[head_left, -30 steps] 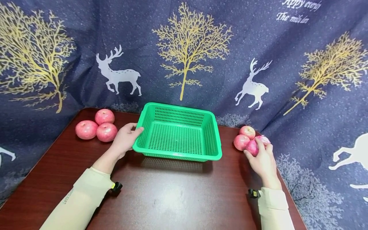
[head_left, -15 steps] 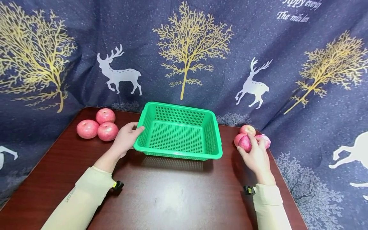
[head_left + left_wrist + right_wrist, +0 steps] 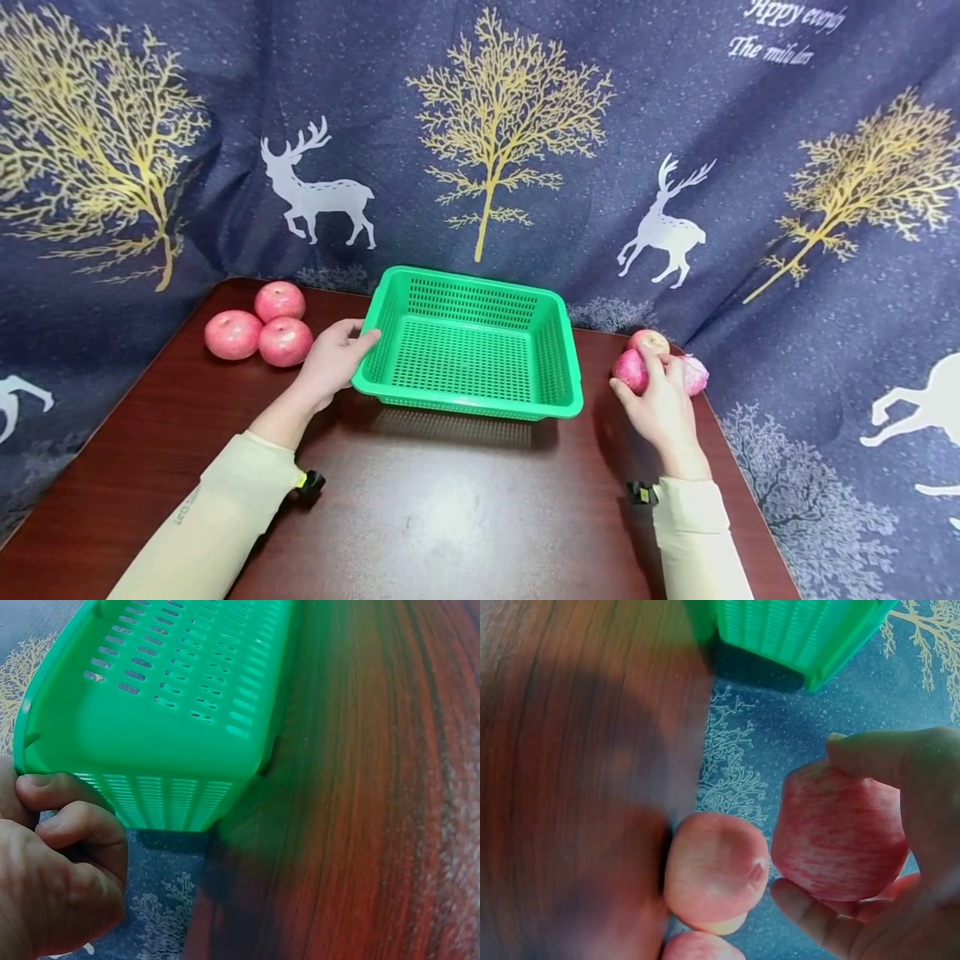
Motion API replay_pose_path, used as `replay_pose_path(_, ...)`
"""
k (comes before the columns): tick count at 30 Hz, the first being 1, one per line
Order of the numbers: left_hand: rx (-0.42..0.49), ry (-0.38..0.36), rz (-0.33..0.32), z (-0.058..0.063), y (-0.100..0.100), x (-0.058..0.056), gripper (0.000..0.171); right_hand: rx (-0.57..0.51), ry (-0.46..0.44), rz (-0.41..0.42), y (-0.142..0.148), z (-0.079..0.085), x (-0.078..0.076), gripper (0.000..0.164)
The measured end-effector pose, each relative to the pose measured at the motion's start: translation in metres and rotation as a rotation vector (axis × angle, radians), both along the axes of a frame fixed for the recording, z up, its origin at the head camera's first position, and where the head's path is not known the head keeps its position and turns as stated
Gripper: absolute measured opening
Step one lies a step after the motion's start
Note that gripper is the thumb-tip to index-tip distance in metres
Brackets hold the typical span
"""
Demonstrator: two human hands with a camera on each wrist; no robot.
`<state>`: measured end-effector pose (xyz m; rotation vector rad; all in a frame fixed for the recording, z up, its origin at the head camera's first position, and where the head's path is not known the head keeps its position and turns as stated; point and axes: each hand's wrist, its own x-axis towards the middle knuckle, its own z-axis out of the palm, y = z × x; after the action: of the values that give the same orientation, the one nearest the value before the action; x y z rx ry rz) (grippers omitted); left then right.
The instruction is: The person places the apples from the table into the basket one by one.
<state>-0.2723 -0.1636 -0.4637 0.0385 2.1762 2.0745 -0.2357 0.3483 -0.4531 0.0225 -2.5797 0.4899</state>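
Observation:
My left hand [image 3: 327, 364] grips the left rim of a green plastic basket [image 3: 465, 407]; the left wrist view has its fingers curled at the rim. The basket is slotted and nothing lies inside it. At the right, my right hand [image 3: 663, 408] holds a red apple [image 3: 631, 372] between thumb and fingers. In the right wrist view this held apple [image 3: 840, 832] is beside another apple [image 3: 716, 870], with part of one more [image 3: 701, 949] below. Two apples show around the hand in the head view, a pale one [image 3: 647, 341] behind and a pink one [image 3: 695, 375] to the right.
Three pink apples [image 3: 281, 342] sit together at the left rear of the dark brown table [image 3: 450, 517]. A dark blue cloth [image 3: 420, 167] printed with trees and deer hangs along the back and sides. The basket stands near the table's back edge.
My right hand has moved left and slightly up with the apple, which now hides the apple behind it. My left hand has stayed at the basket rim.

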Motion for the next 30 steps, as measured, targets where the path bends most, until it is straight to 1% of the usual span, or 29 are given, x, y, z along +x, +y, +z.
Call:
replay_pose_path(5, -0.002, 0.004, 0.001, 0.000, -0.001, 0.001, 0.052, -0.003, 0.008, 0.019, -0.003, 0.000, -0.001, 0.076)
replay_pose_path(12, -0.003, 0.014, 0.001, 0.000, 0.001, 0.001, 0.053, 0.008, 0.011, 0.042, -0.010, 0.010, -0.007, 0.076)
replay_pose_path(17, -0.016, 0.023, 0.012, -0.002, 0.001, -0.001, 0.053, 0.009, 0.060, 0.111, -0.016, 0.015, -0.013, 0.074)
replay_pose_path(20, -0.021, 0.024, 0.013, -0.004, 0.002, -0.002, 0.052, 0.015, 0.081, 0.133, -0.018, 0.017, -0.015, 0.073)
replay_pose_path(22, -0.023, 0.026, 0.010, -0.004, 0.002, -0.003, 0.053, 0.020, 0.077, 0.136, -0.020, 0.019, -0.016, 0.074)
replay_pose_path(28, -0.021, 0.034, 0.012, -0.003, 0.001, -0.002, 0.053, 0.040, 0.029, 0.117, -0.027, 0.025, -0.020, 0.076)
replay_pose_path(30, -0.029, 0.039, 0.015, -0.002, 0.001, -0.002, 0.052, 0.046, 0.021, 0.125, -0.029, 0.027, -0.022, 0.076)
